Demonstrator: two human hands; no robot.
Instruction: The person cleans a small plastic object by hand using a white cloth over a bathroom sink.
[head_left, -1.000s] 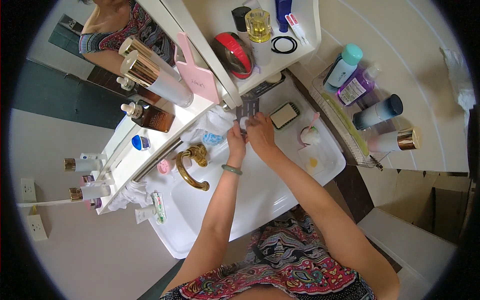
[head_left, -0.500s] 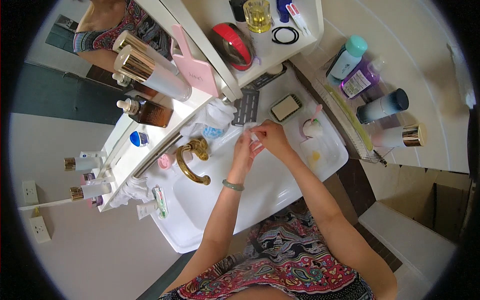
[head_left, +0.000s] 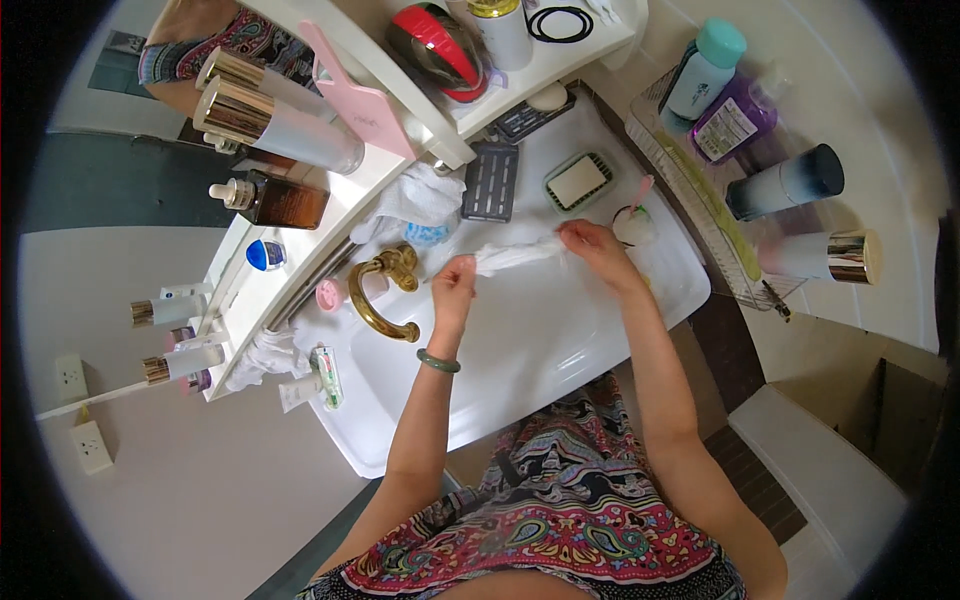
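A strip of thin white cloth [head_left: 517, 256] is stretched between my hands above the far part of the white washbasin [head_left: 500, 370]. Its left end is pinched in my left hand [head_left: 453, 292], just right of the curved brass tap [head_left: 368, 325]. My right hand [head_left: 600, 252] grips the other end, beside a small cup [head_left: 630, 230] with a pink handle sticking out. Beyond the cloth, a bar of soap [head_left: 577, 184] sits in a dish on the basin ledge. A dark grey slotted tray [head_left: 490, 180] lies to its left.
Behind the tap lies a crumpled white towel [head_left: 415, 200]. A pink jar [head_left: 330, 293] and a tube [head_left: 300, 392] stand left of it. Bottles, including a brown dropper bottle [head_left: 270, 200], line the mirror shelf. At right, a wire rack [head_left: 700, 215] holds several bottles, one purple [head_left: 735, 125].
My hands have moved apart, left hand leftward and right hand rightward. The white cloth, bunched between them before, is now drawn out into a strip. The whole view has shifted slightly.
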